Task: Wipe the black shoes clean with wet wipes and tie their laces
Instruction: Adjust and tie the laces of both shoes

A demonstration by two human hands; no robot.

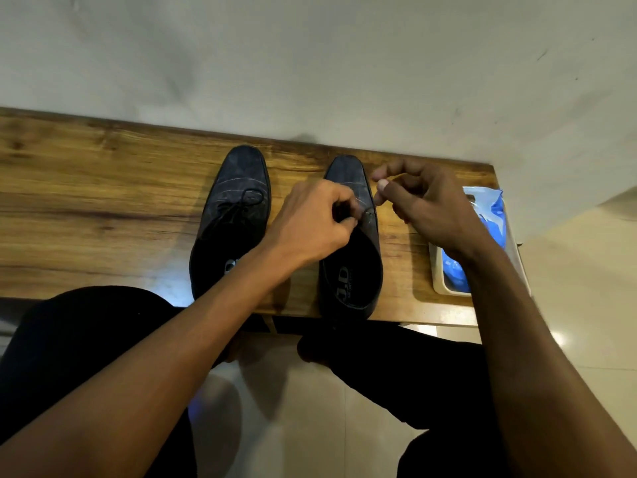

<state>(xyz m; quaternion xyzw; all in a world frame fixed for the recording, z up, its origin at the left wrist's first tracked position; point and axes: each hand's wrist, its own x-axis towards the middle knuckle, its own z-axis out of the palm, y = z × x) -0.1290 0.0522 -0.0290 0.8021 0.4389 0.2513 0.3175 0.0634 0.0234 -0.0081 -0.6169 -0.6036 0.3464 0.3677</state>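
Observation:
Two black lace-up shoes stand side by side on a wooden bench (86,201), toes pointing to the wall. The left shoe (238,188) has its lace tied in a bow over the tongue. Over the lace area of the right shoe (348,274), my left hand (313,222) pinches the lace with curled fingers. My right hand (424,201) hovers just right of that shoe, thumb and fingers curled; whether it holds the thin lace end is too fine to tell. The right shoe's eyelets are hidden under my left hand.
A blue pack of wet wipes (489,219) lies in a pale tray (436,270) at the bench's right end, partly under my right forearm. The white wall is close behind the shoes. My dark-trousered legs and the tiled floor (296,426) are below the bench's front edge.

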